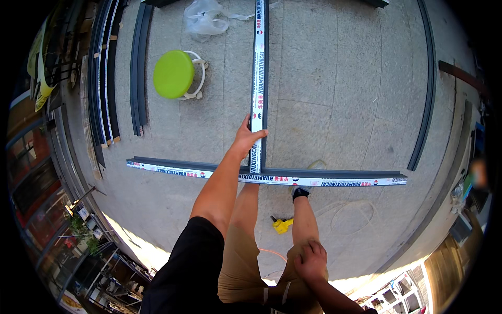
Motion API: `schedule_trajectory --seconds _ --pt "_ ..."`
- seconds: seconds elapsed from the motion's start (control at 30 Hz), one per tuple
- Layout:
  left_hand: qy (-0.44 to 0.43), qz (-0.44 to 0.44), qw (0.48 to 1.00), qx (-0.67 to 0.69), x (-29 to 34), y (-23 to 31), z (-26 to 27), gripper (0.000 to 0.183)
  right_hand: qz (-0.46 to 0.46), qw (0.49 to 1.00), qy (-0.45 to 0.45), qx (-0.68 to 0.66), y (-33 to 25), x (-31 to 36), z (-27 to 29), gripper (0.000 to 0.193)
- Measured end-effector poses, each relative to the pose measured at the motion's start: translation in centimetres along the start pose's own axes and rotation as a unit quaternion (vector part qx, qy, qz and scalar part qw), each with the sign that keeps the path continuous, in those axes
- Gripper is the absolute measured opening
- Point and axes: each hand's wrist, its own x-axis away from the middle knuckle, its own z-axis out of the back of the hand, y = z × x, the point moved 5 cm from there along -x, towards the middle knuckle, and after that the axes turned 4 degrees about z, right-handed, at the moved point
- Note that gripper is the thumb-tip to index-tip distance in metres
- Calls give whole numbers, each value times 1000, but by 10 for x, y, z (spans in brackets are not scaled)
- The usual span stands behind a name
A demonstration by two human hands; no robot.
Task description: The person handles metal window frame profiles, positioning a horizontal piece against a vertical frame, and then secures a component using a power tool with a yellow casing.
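My left hand is closed around a long dark grey frame profile covered with printed white film, with the thumb on its right side. Its near end meets a crosswise profile of the same kind, so the two form an upside-down T on the floor. My feet are by the crosswise profile, partly hidden by it. My right hand lies on my right knee, holding nothing, its fingers bent over the leg. Between my legs, a yellow tool sits on the floor.
A green-topped round stool stands left of the long profile, below a clear plastic bag. Dark profiles lie at the left and right. More long pieces lie farther left. A thin hose crosses the floor near my legs.
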Motion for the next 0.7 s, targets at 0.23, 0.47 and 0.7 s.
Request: schedule_trajectory --seconds 0.23,0.47,0.7 --pt "13 21 999 -40 -15 -16 8 102 1 1000 -4 1 0 11 15 40" --pt "68 90 983 -144 -38 -37 18 89 2 1000 14 12 -28 16 29 37" --pt "111 74 980 -148 -56 -58 18 76 4 999 16 49 -32 17 58 32"
